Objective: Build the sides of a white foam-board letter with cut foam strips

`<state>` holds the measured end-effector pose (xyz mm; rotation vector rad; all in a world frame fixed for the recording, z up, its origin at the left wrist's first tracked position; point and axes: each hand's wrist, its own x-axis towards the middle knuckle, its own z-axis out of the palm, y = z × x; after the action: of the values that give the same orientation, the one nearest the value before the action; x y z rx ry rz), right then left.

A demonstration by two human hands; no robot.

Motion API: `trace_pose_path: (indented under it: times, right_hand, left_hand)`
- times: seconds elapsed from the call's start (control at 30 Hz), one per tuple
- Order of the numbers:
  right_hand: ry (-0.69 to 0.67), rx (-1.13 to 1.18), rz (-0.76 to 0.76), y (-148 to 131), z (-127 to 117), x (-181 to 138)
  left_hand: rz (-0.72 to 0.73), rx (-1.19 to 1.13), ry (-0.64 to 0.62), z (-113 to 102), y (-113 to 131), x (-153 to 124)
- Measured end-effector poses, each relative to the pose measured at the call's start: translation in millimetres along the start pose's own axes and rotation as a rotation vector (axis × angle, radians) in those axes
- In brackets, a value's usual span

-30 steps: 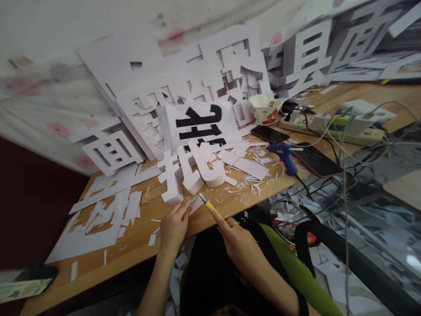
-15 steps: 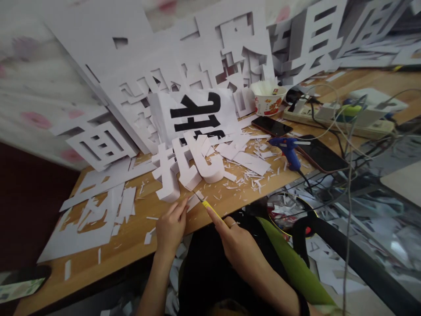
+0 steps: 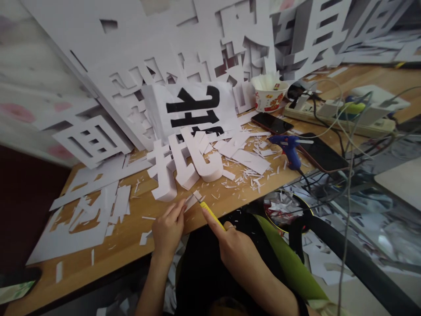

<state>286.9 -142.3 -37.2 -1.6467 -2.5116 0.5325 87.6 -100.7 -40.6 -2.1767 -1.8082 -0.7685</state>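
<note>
My right hand [image 3: 238, 248] is wrapped round a yellow craft knife [image 3: 211, 213], its index finger laid along the handle. The blade points away from me and meets a small white foam board strip [image 3: 191, 202] near the table's front edge. My left hand [image 3: 168, 226] has its fingers pinched together at the strip's left end. Just beyond both hands stands a white raised character [image 3: 164, 177] built of thick foam board strokes. Behind it leans a white sheet [image 3: 157, 107] printed with a bold black character.
Thin white offcuts [image 3: 251, 175] litter the wooden table [image 3: 131, 241]. To the right lie a blue glue gun [image 3: 289, 149], two phones, a paper tub [image 3: 269, 98] and a power strip [image 3: 338, 120] with tangled cables. Large cut-out boards [image 3: 121, 48] lean at the back. A scrap-filled bin [image 3: 286, 208] stands below.
The view has shifted slightly. Both hands keep nearly the same pose, with the knife blade still at the white strip.
</note>
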Motion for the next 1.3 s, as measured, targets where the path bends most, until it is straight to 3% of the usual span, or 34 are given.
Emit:
trace_pose_path:
  times: [0.17, 0.4, 0.53, 0.67, 0.8, 0.87, 0.93, 1.0, 1.07, 1.17, 1.3]
  right_hand:
    - [-0.006, -0.008, -0.005, -2, -2, 2]
    - [-0.112, 0.033, 0.01, 2, -7, 3]
    - [-0.153, 0.007, 0.03, 5, -14, 6]
    - [-0.127, 0.091, -0.035, 16, -27, 5]
    - [-0.02, 0.48, -0.013, 34, -49, -4]
    - [0.064, 0.684, 0.028, 42, -61, -7]
    - [0.119, 0.888, 0.053, 48, -71, -6]
    - [0.154, 1.108, 0.061, 49, -81, -2]
    - [0.202, 1.296, 0.053, 46, -89, 4]
    - [0.305, 1.466, 0.001, 35, -100, 14]
    - [0.422, 1.606, -0.101, 17, -104, 20]
  left_hand:
    - [-0.022, -0.031, -0.034, 0, -1, 1]
    - [-0.033, -0.019, -0.021, 2, 0, 1]
    - [-0.04, -0.047, 0.007, -13, -6, 4]
    - [-0.06, 0.01, 0.112, -46, -39, 4]
    - [-0.108, 0.162, 0.155, -67, -88, 4]
    - [-0.11, 0.2, 0.146, -66, -97, 5]
    - [-0.124, 0.175, 0.189, -58, -87, 7]
    - [-0.156, 0.029, 0.217, -44, -58, 8]
    - [-0.182, -0.197, 0.082, -25, -21, 9]
    - [-0.278, -0.247, -0.092, 4, 26, 12]
    - [-0.324, -0.228, -0.212, 25, 51, 17]
